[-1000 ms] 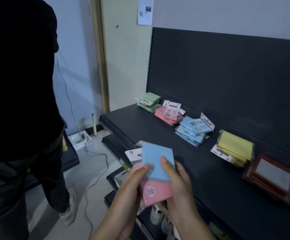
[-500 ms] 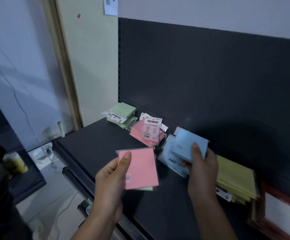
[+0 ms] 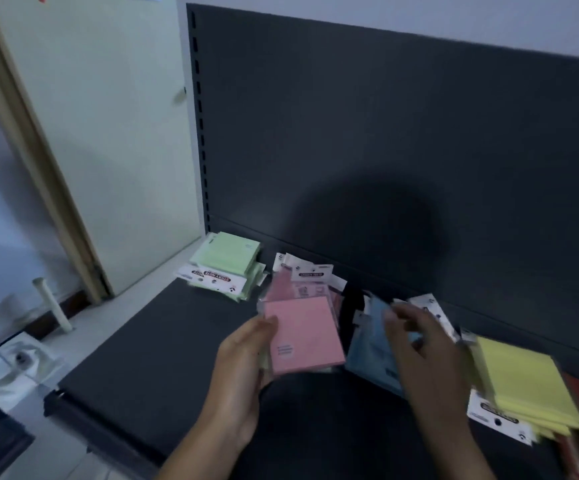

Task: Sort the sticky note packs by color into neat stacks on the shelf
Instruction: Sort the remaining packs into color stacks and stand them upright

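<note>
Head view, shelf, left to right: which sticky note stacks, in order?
green stack → pink stack → blue stack → yellow stack. Skipped: the pink pack held in the left hand, which overlaps the pink stack.

Only one label reads with confidence: "STICKY NOTE", on the white header card (image 3: 212, 276) of the top green pack (image 3: 227, 252), upside down from where we stand. The top card (image 3: 310, 273) of the pink stack (image 3: 319, 292) carries a dark strip with lettering, too blurred to read. We note the same for the dark strip (image 3: 499, 418) on the yellow pack (image 3: 520, 379). The pink pack (image 3: 307, 336) in the left hand (image 3: 243, 362) bears a few small printed lines, which are illegible.
</note>
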### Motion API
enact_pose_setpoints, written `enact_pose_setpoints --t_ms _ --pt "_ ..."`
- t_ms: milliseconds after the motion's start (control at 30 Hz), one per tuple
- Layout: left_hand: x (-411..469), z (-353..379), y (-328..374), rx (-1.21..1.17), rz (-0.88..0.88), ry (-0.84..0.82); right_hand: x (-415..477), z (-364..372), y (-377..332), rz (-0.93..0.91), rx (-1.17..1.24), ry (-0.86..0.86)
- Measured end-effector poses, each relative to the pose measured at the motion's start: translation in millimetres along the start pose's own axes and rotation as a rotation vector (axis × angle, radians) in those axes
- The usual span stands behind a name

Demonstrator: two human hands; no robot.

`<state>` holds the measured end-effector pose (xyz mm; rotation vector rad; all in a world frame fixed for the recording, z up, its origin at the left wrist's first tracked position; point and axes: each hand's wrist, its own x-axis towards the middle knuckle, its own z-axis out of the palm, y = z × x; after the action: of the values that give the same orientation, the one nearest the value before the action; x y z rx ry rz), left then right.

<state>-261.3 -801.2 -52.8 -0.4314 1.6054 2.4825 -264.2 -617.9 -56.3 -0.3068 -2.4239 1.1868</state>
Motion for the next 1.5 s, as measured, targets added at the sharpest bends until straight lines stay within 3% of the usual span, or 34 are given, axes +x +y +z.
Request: enact_pose_setpoints --t_ms 67,133,267,367,433,500,633,800,933,1133,1500 --pt "11 -7 11 0.02 0.018 -0.074 -11 17 -34 0.125 0.312 -0.297" --pt "22 -14 21 0.053 0.051 -0.098 -13 42 -46 0.16 0.371 -0.387" --pt "50 -36 42 0.118 0.171 -0.069 1 70 -54 0.393 0.624 -0.169" --pt "74 -54 57 0.199 0.299 -0.043 16 71 -47 0.418 0.656 0.08" --pt "90 -62 67 0.274 0.38 -0.054 26 74 -41 0.41 0.649 0.152" --pt "109 -67 75 0.384 0.431 -0.06 36 85 -32 0.384 0.492 0.155" --pt "146 -73 75 0.762 0.518 0.006 46 107 -19 0.231 -0.107 0.072" --pt "169 -83 63 1.198 0.502 0.19 34 113 -19 0.052 -0.261 0.118" --pt "171 -89 63 1.09 0.468 0.153 19 107 -18 -0.055 -0.173 0.177" --pt "161 -112 66 0.909 0.552 0.115 2 109 -34 -0.15 -0.067 0.251" --pt "100 -162 65 0.758 0.482 0.32 -21 122 -45 -0.186 0.12 -0.001"
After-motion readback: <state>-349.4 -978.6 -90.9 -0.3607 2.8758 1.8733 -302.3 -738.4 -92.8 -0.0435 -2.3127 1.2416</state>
